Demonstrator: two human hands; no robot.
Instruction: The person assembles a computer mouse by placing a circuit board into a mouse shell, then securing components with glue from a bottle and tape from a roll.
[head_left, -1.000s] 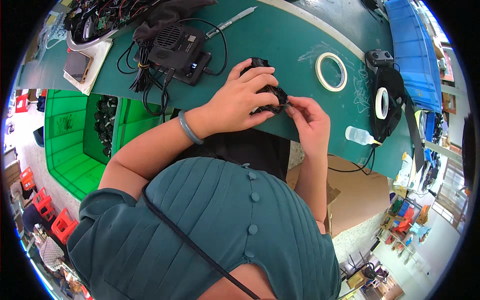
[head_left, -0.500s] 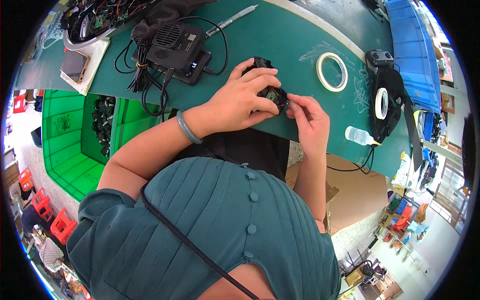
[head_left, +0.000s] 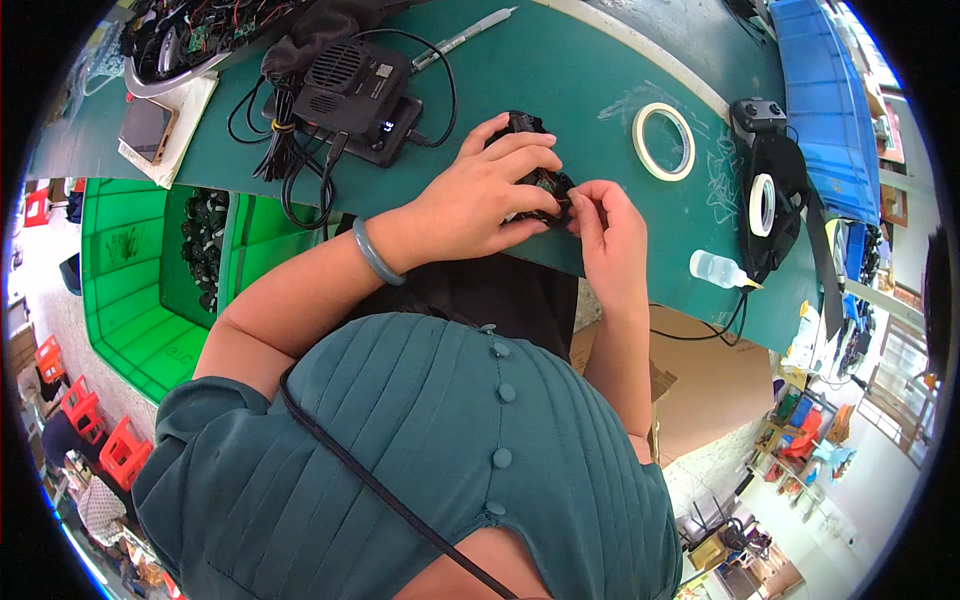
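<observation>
My left hand (head_left: 488, 192) is wrapped over a small black electronic device (head_left: 523, 124) and holds it near the front edge of the green table. Between the fingers, part of the device's open inside shows; the hand hides the rest. At the device's right end, my right hand (head_left: 612, 238) has thumb and forefinger pinched together, touching its edge. Whatever lies in that pinch is too small to make out.
Left of my hands stands a black box (head_left: 352, 95) with a lit display and coiled cables. A tape roll (head_left: 640, 150), a squeeze bottle (head_left: 716, 270) and a black pouch (head_left: 777, 165) lie rightward. A pen (head_left: 463, 40) is behind; a green bin (head_left: 125, 290) stands left.
My right hand has shifted slightly left, its fingertips now over the device's right edge. The green circuit board that showed between my left fingers is less visible. My left hand has barely moved.
</observation>
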